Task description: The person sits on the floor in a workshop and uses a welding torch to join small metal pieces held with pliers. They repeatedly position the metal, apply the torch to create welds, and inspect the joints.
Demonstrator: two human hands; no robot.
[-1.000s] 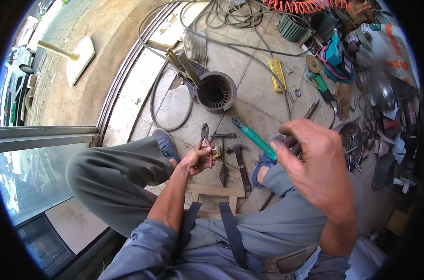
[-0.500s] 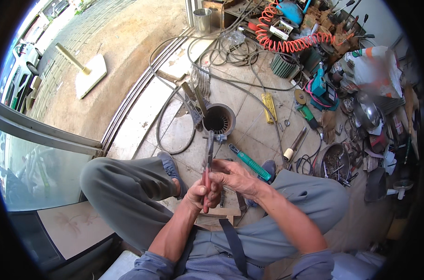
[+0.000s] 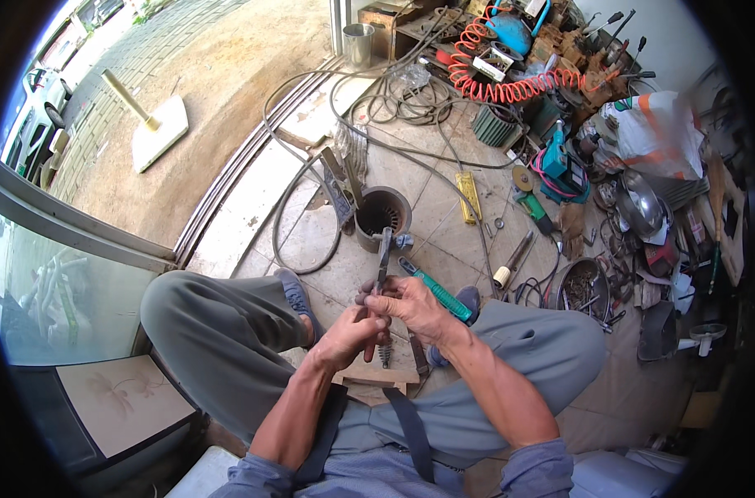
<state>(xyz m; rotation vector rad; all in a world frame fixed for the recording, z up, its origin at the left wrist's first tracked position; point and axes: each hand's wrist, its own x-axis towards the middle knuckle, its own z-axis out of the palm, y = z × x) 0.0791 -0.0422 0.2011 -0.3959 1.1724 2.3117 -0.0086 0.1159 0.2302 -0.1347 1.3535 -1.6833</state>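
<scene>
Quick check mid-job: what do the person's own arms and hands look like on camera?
The left hand and right hand are bare, with no gloves, and I see no watch or bracelet on either wrist. The left forearm and right forearm are uncovered. The left sleeve and right sleeve are blue-grey cloth, bunched up near the elbows.
</scene>
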